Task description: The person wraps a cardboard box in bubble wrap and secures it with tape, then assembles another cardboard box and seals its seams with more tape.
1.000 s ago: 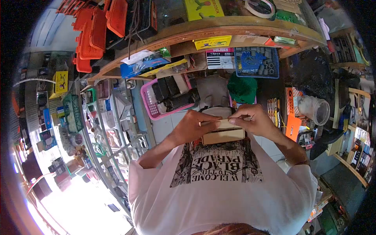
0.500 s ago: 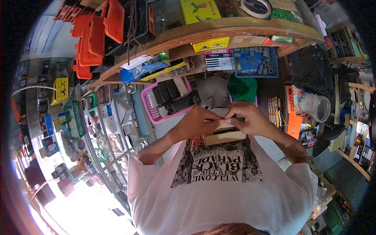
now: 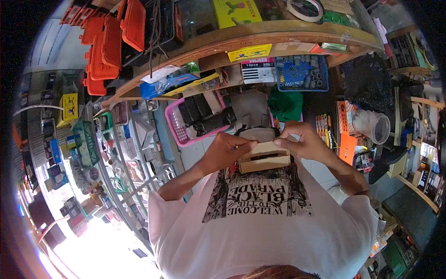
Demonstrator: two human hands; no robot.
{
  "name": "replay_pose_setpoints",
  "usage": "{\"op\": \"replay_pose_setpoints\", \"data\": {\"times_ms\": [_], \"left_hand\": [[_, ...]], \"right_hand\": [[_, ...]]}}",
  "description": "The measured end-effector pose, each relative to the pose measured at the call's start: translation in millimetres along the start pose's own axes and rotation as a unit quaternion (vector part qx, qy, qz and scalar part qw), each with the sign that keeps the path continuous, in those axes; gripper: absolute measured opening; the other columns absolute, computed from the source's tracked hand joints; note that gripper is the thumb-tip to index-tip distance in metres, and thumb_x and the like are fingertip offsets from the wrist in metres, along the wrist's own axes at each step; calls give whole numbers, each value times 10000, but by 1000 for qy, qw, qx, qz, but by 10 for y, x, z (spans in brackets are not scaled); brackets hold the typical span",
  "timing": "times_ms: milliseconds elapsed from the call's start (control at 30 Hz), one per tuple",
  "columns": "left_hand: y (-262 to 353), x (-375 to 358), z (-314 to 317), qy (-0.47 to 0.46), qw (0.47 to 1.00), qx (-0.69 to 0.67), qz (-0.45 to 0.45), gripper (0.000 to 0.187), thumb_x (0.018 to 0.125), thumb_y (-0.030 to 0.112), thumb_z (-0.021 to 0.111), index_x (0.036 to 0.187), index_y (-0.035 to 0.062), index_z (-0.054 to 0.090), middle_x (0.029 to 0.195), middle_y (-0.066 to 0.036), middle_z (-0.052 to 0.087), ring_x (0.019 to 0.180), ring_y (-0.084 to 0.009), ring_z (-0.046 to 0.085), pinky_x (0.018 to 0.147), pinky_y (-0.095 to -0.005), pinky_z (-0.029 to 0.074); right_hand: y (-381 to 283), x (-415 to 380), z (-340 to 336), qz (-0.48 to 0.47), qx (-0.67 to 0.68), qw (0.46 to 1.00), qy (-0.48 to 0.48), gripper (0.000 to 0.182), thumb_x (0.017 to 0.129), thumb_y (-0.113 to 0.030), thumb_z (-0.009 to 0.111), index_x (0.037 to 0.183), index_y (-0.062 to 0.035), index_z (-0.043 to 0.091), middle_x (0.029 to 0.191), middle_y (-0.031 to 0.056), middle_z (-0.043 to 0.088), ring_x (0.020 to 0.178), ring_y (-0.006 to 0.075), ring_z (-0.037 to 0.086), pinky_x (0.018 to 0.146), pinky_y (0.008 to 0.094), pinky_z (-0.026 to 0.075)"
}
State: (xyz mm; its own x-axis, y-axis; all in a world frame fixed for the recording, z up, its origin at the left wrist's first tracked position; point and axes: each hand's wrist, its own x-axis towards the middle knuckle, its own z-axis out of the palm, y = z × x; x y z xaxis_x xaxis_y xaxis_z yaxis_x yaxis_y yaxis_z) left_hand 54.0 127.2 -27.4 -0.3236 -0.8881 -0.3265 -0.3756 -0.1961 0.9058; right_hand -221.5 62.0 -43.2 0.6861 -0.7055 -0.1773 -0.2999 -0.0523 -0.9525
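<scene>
A wooden counter [image 3: 274, 31] curves above the white shirt [image 3: 265, 242], with a pink basket [image 3: 174, 122] of dark packages beyond the left forearm and a blue basket [image 3: 303, 88] of grey fittings farther forward. Between the hands, near the shirt's chest, sits a small cardboard box [image 3: 264, 164]; the left hand [image 3: 226, 151] and right hand [image 3: 303, 141] each have thumb and finger nearly closed, pinching its upper edge.
</scene>
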Motion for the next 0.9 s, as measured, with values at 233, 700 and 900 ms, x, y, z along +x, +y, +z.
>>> {"op": "replay_pose_setpoints", "data": {"times_ms": [233,700,900], "left_hand": [[-42,35,-5,-27,999,-22,-41,311,1002,283,685,1106,-4,744,740,-87,691,692,-54,566,621,-288,494],[-459,-95,402,-18,971,-196,138,1069,789,306,892,1553,57,186,1533,-191,377,1443,-321,378,1183,-461,326],[-466,-56,543,61,968,-201,139,677,873,140,791,1406,24,390,1365,-171,491,1247,-254,528,1030,-396,451]], "right_hand": [[11,-20,35,42,-29,998,42,222,905,-193,779,814,-3,710,742,94,666,770,183,648,694,348,480],[42,-245,-225,-59,13,998,-28,502,929,-257,738,1376,-80,593,1329,136,625,1254,276,582,1072,425,435],[42,-229,-102,-32,-24,999,-16,551,910,-256,751,1398,-66,579,1374,167,594,1272,335,565,1103,452,406]]}}
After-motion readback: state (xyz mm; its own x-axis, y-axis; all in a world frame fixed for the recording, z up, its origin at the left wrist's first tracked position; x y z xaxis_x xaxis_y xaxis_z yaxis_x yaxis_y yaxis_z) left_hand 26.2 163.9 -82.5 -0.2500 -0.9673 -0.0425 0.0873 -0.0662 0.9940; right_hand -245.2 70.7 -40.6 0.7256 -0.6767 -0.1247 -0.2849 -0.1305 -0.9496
